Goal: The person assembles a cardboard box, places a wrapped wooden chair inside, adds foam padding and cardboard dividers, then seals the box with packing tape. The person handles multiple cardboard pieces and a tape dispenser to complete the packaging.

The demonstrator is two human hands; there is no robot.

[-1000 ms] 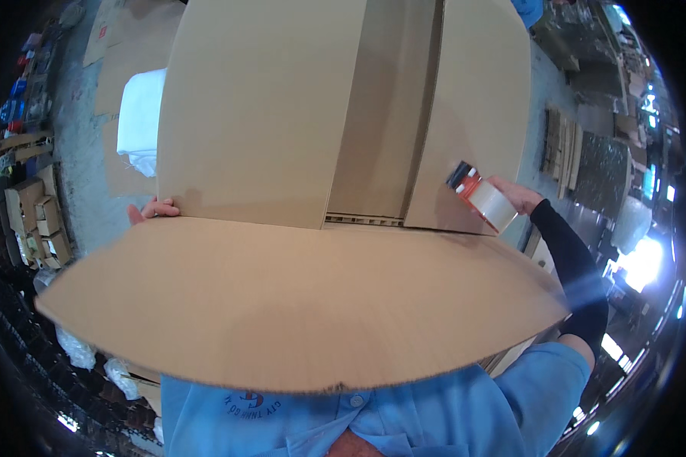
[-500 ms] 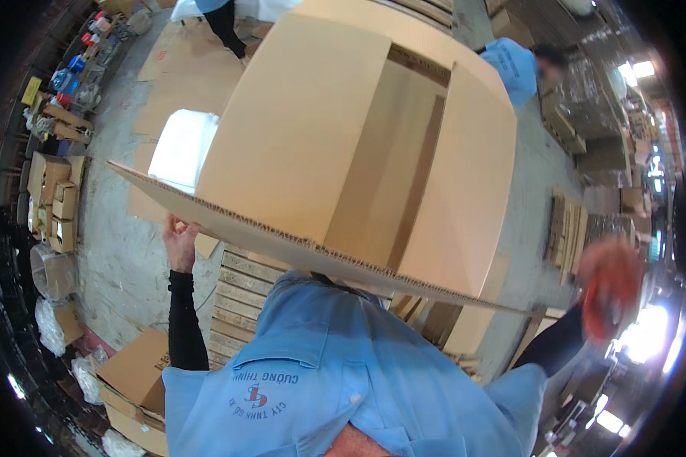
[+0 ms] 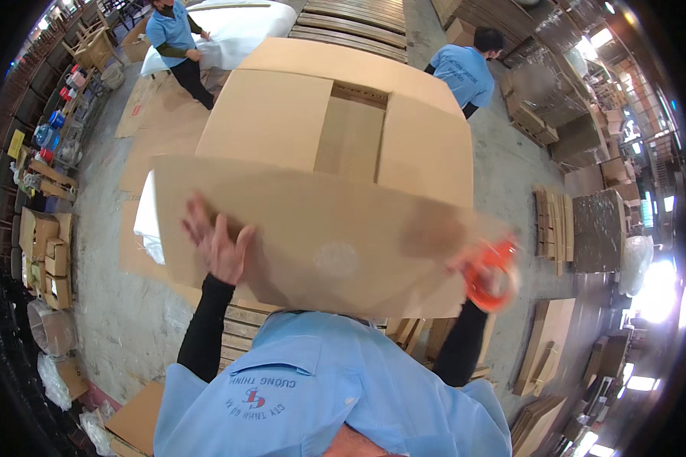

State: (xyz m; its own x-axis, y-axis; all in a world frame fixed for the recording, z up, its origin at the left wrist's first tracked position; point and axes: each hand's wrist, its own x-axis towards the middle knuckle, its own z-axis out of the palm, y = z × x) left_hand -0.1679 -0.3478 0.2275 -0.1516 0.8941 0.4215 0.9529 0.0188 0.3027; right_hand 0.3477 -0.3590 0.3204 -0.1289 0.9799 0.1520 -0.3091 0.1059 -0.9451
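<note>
A large brown cardboard box point(image 3: 274, 114) stands in front of me, two top flaps folded in and a gap between them. Its near flap point(image 3: 320, 228) is tilted up toward me. My left hand point(image 3: 219, 245) lies against the left part of this flap, fingers spread. At the flap's right end, my right hand point(image 3: 465, 263) grips a red-orange tape dispenser point(image 3: 492, 278); motion blurs both. Whether the right fingers also touch the cardboard, I cannot tell.
Wooden slats point(image 3: 240, 331) lie beneath the box. A co-worker point(image 3: 171, 38) handles white sheeting point(image 3: 248, 30) at the far left; another person point(image 3: 465, 68) is behind the box at the right. Cardboard sheets point(image 3: 168, 129) cover floor at left; wooden pieces point(image 3: 554, 225) stand at right.
The near flap has swung up, showing its broad face. My left hand has moved from its edge onto that face. My right hand has come inward from the far right with the tape dispenser.
</note>
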